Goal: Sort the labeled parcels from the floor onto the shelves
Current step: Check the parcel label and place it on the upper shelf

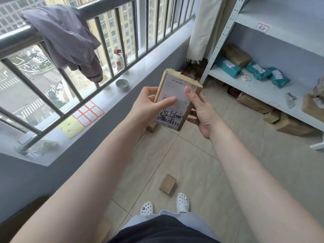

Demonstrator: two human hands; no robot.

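I hold a flat brown cardboard parcel [177, 90] upright in front of me, its white shipping label with barcode and black handwriting facing me. My left hand [149, 106] grips its left edge, thumb across the label. My right hand [199, 113] grips its right edge, thumb on the label's upper right. A small brown box [167, 184] lies on the tiled floor just ahead of my white clogs. Another small box [151, 127] peeks out below my left hand. The grey metal shelf [259, 85] stands at right with teal bags [259, 71] and brown parcels on it.
A railing [73, 13] with a grey garment [66, 39] draped over it runs along the left. The windowsill holds label sheets [88, 112], a tape roll [122, 85] and a spray bottle. More brown boxes [291, 125] sit under the shelf. A curtain [203, 32] hangs in the corner.
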